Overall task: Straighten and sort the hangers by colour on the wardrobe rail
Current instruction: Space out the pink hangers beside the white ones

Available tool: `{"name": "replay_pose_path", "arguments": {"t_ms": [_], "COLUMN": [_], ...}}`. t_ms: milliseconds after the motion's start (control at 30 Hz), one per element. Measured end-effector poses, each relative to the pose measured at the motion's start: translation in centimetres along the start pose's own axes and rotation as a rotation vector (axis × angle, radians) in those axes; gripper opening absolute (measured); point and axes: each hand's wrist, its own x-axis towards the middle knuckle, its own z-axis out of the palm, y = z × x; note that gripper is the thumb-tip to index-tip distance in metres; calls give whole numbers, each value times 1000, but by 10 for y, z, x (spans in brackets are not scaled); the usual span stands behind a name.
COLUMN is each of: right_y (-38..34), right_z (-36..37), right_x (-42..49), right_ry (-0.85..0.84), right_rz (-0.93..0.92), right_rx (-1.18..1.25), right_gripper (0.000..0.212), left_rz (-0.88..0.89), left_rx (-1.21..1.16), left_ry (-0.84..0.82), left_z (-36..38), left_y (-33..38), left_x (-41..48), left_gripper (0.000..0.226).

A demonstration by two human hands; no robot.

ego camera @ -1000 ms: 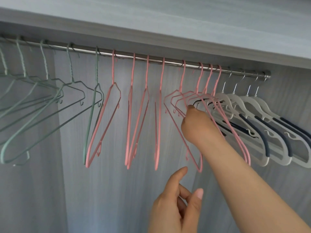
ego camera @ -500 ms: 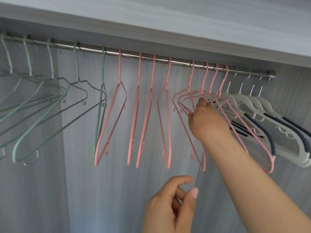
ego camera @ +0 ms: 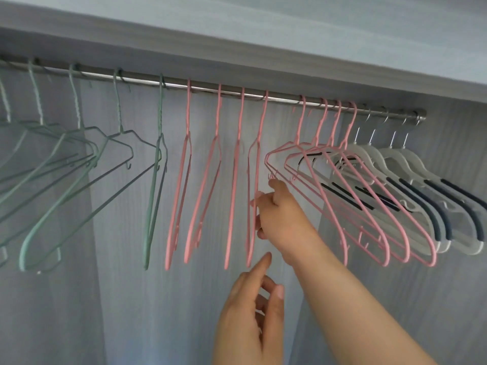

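Note:
A steel wardrobe rail (ego camera: 279, 97) carries three colour groups. Several green wire hangers (ego camera: 116, 154) hang at the left, most turned at an angle. Several pink hangers (ego camera: 188, 180) hang edge-on in the middle, spaced apart. More pink hangers (ego camera: 369, 206) are bunched at the right, overlapping the white hangers with dark blue grips (ego camera: 421, 180). My right hand (ego camera: 283, 217) has its fingers curled round the side wire of the rightmost edge-on pink hanger (ego camera: 250, 167), with its index tip touching the corner of the bunched pink ones. My left hand (ego camera: 250, 320) is below, fingers apart, index pointing up near that hanger's bottom.
A grey wood-grain shelf (ego camera: 290, 43) runs just above the rail. The wardrobe's grey back panel (ego camera: 118, 299) lies behind the hangers. The rail ends at a bracket (ego camera: 420, 115) on the right.
My right hand has dropped down and left, from the bunched pink hangers to the rightmost edge-on pink hanger. My left hand has risen with its index finger stretched upward.

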Motion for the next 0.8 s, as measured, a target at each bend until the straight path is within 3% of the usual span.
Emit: {"name": "replay_pose_path", "arguments": {"t_ms": [100, 200, 300, 467, 800], "right_y": [-5, -12, -16, -13, -6], "right_z": [5, 12, 18, 9, 3], "right_x": [-3, -6, -5, 3, 10], "right_ry": [21, -64, -54, 163, 266], "right_rz": [82, 182, 191, 141, 142], "right_rx": [262, 513, 624, 601, 586], "right_gripper": [38, 24, 13, 29, 32], "left_rz": [15, 20, 40, 92, 25], "left_rx": [32, 21, 11, 22, -10], "left_ry": [-15, -19, -14, -35, -31], "left_z": [-3, -7, -11, -13, -17], "left_y": [-3, -3, -6, -17, -24], "left_x": [3, 7, 11, 10, 5], "left_gripper": [51, 50, 46, 36, 32]}}
